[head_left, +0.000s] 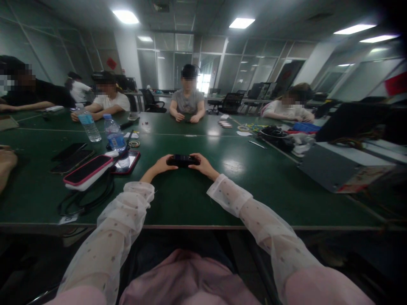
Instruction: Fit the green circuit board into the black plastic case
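Observation:
A small black rectangular device (183, 160) is held sideways just over the green table (190, 199), straight ahead of me. Its exact kind is too dark to make out. My left hand (161, 165) grips its left end, with the thumb along the near side. On the opposite end my right hand (204, 165) is closed in the same way. Both forearms, in sheer white dotted sleeves, reach forward over the table's front edge.
At left are a red-edged phone (90, 169) on a white case, dark phones (71, 159), black cables (92, 203) and two water bottles (89, 125) (114, 133). A grey metal case (337, 165) and a pen (257, 145) lie right. Several people sit around the table.

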The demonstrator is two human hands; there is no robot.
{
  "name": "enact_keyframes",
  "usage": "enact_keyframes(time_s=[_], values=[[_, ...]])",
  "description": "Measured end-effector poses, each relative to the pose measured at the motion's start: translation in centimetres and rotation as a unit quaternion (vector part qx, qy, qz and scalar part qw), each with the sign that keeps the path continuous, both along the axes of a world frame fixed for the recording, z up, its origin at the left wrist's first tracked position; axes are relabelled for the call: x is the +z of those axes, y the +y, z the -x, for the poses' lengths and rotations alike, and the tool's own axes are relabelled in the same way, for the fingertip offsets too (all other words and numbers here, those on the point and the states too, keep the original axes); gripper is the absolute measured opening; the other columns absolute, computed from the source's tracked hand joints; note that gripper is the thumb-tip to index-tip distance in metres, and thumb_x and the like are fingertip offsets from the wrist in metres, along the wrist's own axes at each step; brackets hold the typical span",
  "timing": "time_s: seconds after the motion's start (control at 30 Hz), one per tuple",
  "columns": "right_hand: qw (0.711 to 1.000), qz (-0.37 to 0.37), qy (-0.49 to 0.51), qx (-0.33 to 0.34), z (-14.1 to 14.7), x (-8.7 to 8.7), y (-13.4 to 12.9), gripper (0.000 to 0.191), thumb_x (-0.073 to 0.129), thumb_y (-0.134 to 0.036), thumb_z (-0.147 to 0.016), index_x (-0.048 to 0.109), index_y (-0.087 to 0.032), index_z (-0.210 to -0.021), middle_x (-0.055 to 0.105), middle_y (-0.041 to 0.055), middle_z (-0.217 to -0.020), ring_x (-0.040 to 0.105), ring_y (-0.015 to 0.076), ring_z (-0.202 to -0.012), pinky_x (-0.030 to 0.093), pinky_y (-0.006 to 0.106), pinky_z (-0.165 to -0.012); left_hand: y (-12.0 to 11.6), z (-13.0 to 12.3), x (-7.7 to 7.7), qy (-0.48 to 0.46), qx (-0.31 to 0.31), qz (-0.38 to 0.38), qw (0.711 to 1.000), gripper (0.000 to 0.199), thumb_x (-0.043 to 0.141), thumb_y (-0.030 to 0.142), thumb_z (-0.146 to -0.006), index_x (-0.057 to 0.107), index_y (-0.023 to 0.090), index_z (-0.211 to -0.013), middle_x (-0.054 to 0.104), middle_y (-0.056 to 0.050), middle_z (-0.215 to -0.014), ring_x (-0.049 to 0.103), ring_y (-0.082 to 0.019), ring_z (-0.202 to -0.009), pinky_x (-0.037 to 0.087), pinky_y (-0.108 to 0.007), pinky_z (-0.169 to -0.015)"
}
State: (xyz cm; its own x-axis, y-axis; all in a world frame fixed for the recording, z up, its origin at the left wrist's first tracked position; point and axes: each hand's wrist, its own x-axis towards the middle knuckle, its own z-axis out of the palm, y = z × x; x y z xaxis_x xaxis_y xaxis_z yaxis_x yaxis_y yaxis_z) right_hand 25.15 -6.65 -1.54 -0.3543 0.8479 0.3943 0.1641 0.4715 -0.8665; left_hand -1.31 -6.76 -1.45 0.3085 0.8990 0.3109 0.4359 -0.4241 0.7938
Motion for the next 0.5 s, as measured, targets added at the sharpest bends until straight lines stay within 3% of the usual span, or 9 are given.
enact_keyframes(time_s=[0.33,0.5], values=[[0.998,0.029,0.061,0.004,0.0,0.9,-0.5,0.060,0.080,-0.033,-0.062,0.053,-0.022,-0.115,0.065,0.0061,-0.111,0.063,0.0223,-0.103,0.047,0.045,-0.098,0.1,0.0,-0.1,-0.011,-0.022,0.003,1.000,0.062,0.080,0.041,-0.064,0.061,0.014,-0.117,0.065,-0.014,-0.120,0.062,-0.031,-0.109,0.044,-0.048,-0.100],[0.992,0.016,0.101,-0.078,-1.4,1.9,0.3,0.063,0.078,-0.041,-0.063,0.050,-0.023,-0.117,0.063,0.0067,-0.112,0.061,0.0236,-0.106,0.047,0.044,-0.098,0.2,0.1,-0.2,-0.017,-0.033,-0.003,0.999,0.058,0.079,0.039,-0.066,0.061,0.015,-0.116,0.064,-0.012,-0.121,0.060,-0.029,-0.111,0.043,-0.047,-0.102]])
